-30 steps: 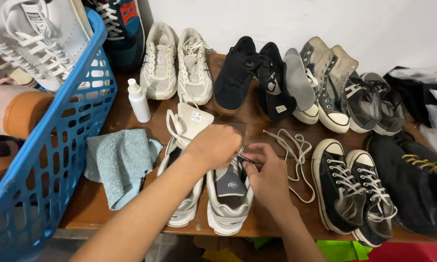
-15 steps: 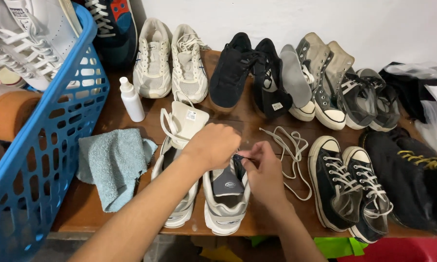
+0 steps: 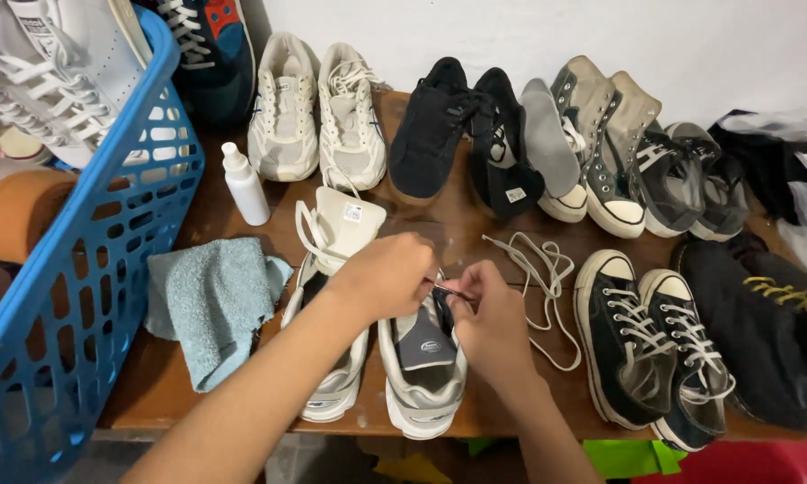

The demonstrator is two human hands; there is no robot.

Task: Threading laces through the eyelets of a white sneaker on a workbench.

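Two pale grey running shoes stand side by side at the table's near edge. Over the right-hand grey shoe point(image 3: 424, 372) both hands meet. My left hand point(image 3: 384, 276) is closed and pinches a thin dark lace end point(image 3: 450, 290) at the shoe's throat. My right hand point(image 3: 490, 315) pinches the same lace end from the other side. The left grey shoe point(image 3: 332, 376) has its tongue point(image 3: 343, 224) pulled up and sits under my left wrist. A loose white shoelace point(image 3: 538, 269) lies just right of my right hand.
A wooden table point(image 3: 202, 215) carries rows of shoes: white runners point(image 3: 318, 112), black suede shoes point(image 3: 462, 134), grey high-tops point(image 3: 601, 143), black canvas sneakers point(image 3: 655, 345). A white spray bottle point(image 3: 245, 185) and blue cloth point(image 3: 211, 300) lie left. A blue basket point(image 3: 81, 269) of shoes stands far left.
Both hands stay at the right-hand shoe's throat with only slight finger movement. The camera has shifted a little, so everything sits slightly lower and to the right in the frame.
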